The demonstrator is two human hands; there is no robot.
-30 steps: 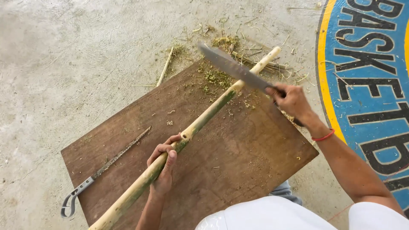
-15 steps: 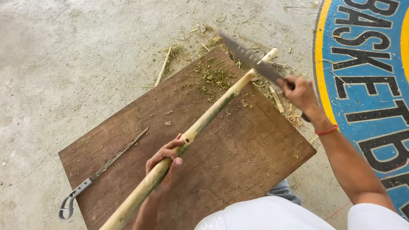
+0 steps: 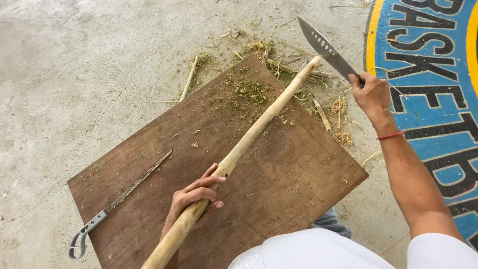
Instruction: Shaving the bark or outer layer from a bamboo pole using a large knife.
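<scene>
The pole lies diagonally across the board, splitting it into two open areas. On the left part the saw lies flat, blocking the low corner. The right part is bare. Beyond the far corner, shavings and cut strips litter the floor; elsewhere the floor is open.

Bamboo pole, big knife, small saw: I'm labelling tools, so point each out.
bamboo pole (image 3: pixel 256 130), head view, mid-shaft above the left hand.
big knife (image 3: pixel 324 49), head view, flat of the blade.
small saw (image 3: pixel 137 185), head view, middle of the toothed blade.
</scene>
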